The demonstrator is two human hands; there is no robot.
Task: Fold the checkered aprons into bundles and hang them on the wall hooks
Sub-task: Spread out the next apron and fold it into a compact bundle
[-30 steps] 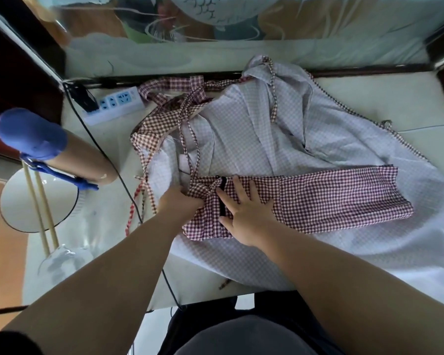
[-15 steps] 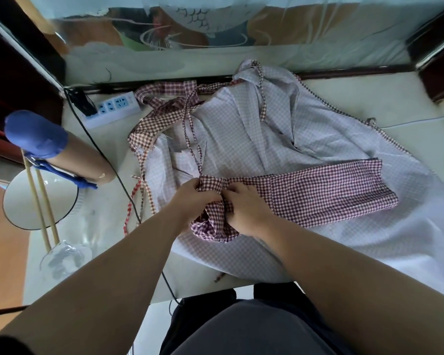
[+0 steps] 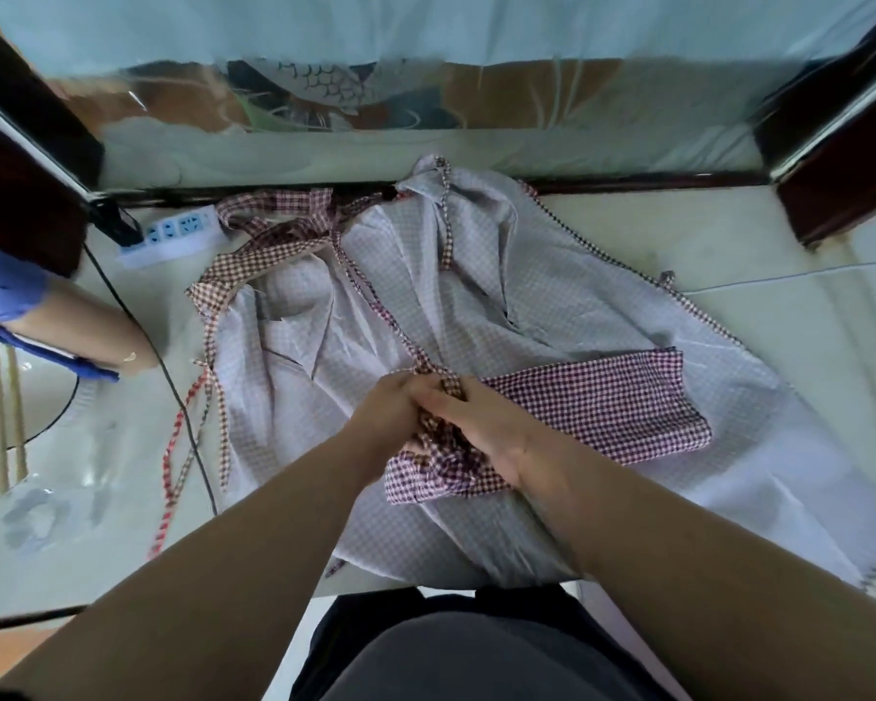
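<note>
A pale checkered apron lies spread and rumpled across the glass-topped table. Its dark red checkered band runs across it to the right. My left hand and my right hand meet at the band's left end, both gripping the bunched red checkered cloth. A thin red checkered tie runs from my hands up toward more red checkered straps at the back left. Another tie trails down on the left.
A white power strip with a black cable lies at the back left. A blue-capped beige object lies at the left edge. Dark wood posts flank the table. The apron hangs over the near table edge.
My right hand went from lying flat on the red band to gripping it. Both hands have gathered the band's left end into a bunch and drawn it toward me.
</note>
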